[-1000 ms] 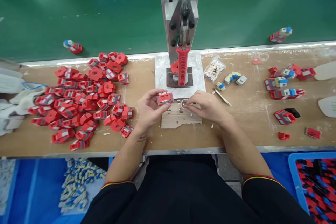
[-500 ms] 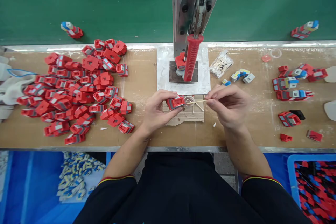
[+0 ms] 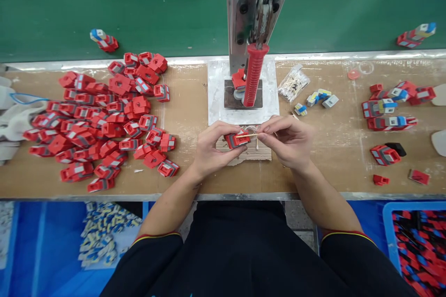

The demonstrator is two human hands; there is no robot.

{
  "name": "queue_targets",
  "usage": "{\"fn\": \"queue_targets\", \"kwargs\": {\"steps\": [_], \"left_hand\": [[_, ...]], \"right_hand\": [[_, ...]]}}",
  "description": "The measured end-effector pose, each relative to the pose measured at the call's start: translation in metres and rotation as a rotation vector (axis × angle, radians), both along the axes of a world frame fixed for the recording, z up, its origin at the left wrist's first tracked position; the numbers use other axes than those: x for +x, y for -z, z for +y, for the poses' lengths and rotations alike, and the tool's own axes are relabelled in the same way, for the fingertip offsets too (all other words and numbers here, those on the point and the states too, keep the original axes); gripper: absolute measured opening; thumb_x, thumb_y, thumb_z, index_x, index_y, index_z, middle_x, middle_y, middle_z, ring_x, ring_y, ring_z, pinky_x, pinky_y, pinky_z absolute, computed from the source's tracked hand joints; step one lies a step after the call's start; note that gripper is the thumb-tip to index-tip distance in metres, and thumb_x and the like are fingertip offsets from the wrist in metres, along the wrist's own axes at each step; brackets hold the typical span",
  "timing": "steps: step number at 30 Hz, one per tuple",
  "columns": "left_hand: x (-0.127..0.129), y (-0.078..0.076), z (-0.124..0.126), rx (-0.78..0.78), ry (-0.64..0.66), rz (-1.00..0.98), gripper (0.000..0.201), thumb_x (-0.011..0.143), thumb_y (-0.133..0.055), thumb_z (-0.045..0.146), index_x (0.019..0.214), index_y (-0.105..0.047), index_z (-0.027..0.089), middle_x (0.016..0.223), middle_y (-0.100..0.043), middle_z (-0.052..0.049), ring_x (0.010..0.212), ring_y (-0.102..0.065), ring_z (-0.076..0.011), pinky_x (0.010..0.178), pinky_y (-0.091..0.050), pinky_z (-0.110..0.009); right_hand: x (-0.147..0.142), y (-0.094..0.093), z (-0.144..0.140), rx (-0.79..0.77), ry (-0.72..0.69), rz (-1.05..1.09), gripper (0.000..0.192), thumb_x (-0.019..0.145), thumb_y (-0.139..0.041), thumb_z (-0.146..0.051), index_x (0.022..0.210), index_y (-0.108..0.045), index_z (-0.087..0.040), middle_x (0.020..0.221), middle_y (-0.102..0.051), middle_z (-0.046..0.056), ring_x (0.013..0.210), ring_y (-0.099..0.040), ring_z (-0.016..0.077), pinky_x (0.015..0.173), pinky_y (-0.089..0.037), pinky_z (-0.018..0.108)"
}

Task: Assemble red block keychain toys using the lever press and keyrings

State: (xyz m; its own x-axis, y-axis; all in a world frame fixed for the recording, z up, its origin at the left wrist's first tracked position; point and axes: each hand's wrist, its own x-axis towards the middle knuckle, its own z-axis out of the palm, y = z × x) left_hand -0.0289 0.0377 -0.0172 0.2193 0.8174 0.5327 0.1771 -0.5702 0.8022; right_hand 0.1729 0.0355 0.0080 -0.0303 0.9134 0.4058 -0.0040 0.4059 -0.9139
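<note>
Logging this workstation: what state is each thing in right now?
Left hand: gripping the red part.
Right hand: pinching a thin stick, tip at the red part.
Press handle: hanging down, untouched.
Pile of red parts: loose on the bench.

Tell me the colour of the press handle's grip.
Red, ribbed grip, seen best in the head view.
</note>
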Motion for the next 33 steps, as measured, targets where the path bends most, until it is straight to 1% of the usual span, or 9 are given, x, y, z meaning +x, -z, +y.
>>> {"fn": "queue_targets", "kwargs": {"steps": [10, 15, 17, 20, 22, 24, 27, 31, 33], "left_hand": [[-0.003, 0.001, 0.0, -0.007, -0.024, 0.001, 0.031, 0.085, -0.088, 0.031, 0.112, -0.074, 0.024, 0.102, -0.08, -0.006, 0.09, -0.076, -0.0181, 0.081, -0.062, -0.033], [-0.004, 0.001, 0.001, -0.003, -0.044, 0.017, 0.029, 0.086, -0.087, 0.031, 0.111, -0.074, 0.024, 0.102, -0.08, -0.006, 0.09, -0.075, -0.0181, 0.079, -0.062, -0.033], [-0.005, 0.002, 0.002, 0.004, -0.061, 0.017, 0.03, 0.085, -0.088, 0.032, 0.11, -0.074, 0.024, 0.103, -0.08, -0.006, 0.091, -0.076, -0.0188, 0.081, -0.062, -0.034], [-0.006, 0.003, 0.003, 0.013, -0.073, 0.005, 0.03, 0.085, -0.089, 0.033, 0.109, -0.073, 0.023, 0.104, -0.08, -0.006, 0.093, -0.076, -0.0194, 0.082, -0.063, -0.035], [-0.007, 0.004, 0.004, 0.016, -0.068, -0.003, 0.031, 0.084, -0.089, 0.031, 0.11, -0.073, 0.023, 0.104, -0.079, -0.006, 0.094, -0.076, -0.0194, 0.083, -0.063, -0.035], [-0.008, 0.004, 0.004, 0.021, -0.066, -0.004, 0.032, 0.084, -0.089, 0.03, 0.111, -0.073, 0.023, 0.105, -0.079, -0.006, 0.095, -0.076, -0.0194, 0.084, -0.063, -0.035], [-0.008, 0.004, 0.005, 0.032, -0.075, 0.012, 0.03, 0.085, -0.088, 0.031, 0.111, -0.073, 0.023, 0.105, -0.079, -0.006, 0.095, -0.077, -0.0196, 0.083, -0.064, -0.035], [-0.007, 0.003, 0.004, 0.051, -0.101, 0.055, 0.028, 0.087, -0.086, 0.033, 0.11, -0.074, 0.023, 0.105, -0.08, -0.006, 0.096, -0.077, -0.0192, 0.083, -0.065, -0.034], [-0.007, 0.003, 0.003, 0.069, -0.108, 0.079, 0.028, 0.087, -0.086, 0.032, 0.111, -0.074, 0.024, 0.106, -0.08, -0.006, 0.095, -0.076, -0.019, 0.083, -0.065, -0.035]], "right_hand": [[0.007, -0.005, 0.004, 0.029, 0.085, -0.065, 0.026, 0.087, -0.084, -0.043, 0.075, -0.068, -0.026, 0.069, -0.075, 0.002, 0.062, -0.068, 0.0169, 0.051, -0.049, 0.032], [0.023, -0.009, 0.007, 0.045, 0.123, -0.096, 0.025, 0.088, -0.083, -0.042, 0.075, -0.067, -0.027, 0.07, -0.073, 0.001, 0.062, -0.066, 0.0173, 0.052, -0.048, 0.033], [0.03, -0.008, 0.01, 0.027, 0.078, -0.212, 0.021, 0.089, -0.081, -0.036, 0.076, -0.068, -0.027, 0.072, -0.073, 0.001, 0.06, -0.063, 0.0164, 0.052, -0.046, 0.033], [0.034, -0.004, 0.015, -0.002, -0.051, -0.47, 0.012, 0.09, -0.075, -0.023, 0.079, -0.07, -0.025, 0.075, -0.074, 0.001, 0.061, -0.061, 0.015, 0.057, -0.046, 0.032], [0.032, -0.001, 0.017, -0.017, -0.127, -0.628, 0.012, 0.09, -0.07, -0.018, 0.08, -0.071, -0.024, 0.076, -0.074, 0.002, 0.066, -0.063, 0.0161, 0.063, -0.049, 0.032], [0.029, 0.0, 0.017, -0.029, -0.172, -0.71, 0.014, 0.09, -0.066, -0.015, 0.08, -0.071, -0.024, 0.077, -0.075, 0.003, 0.07, -0.065, 0.0173, 0.066, -0.05, 0.032], [0.029, -0.003, 0.015, -0.029, -0.128, -0.617, 0.013, 0.091, -0.069, -0.019, 0.079, -0.07, -0.024, 0.077, -0.075, 0.002, 0.066, -0.062, 0.0158, 0.064, -0.05, 0.032], [0.028, -0.007, 0.01, -0.03, 0.007, -0.278, 0.02, 0.089, -0.079, -0.034, 0.076, -0.067, -0.025, 0.072, -0.073, 0.001, 0.06, -0.061, 0.0151, 0.052, -0.045, 0.031], [0.023, -0.007, 0.008, -0.027, 0.049, -0.137, 0.027, 0.087, -0.082, -0.043, 0.074, -0.066, -0.026, 0.069, -0.072, 0.001, 0.061, -0.064, 0.0163, 0.051, -0.047, 0.032]]}}
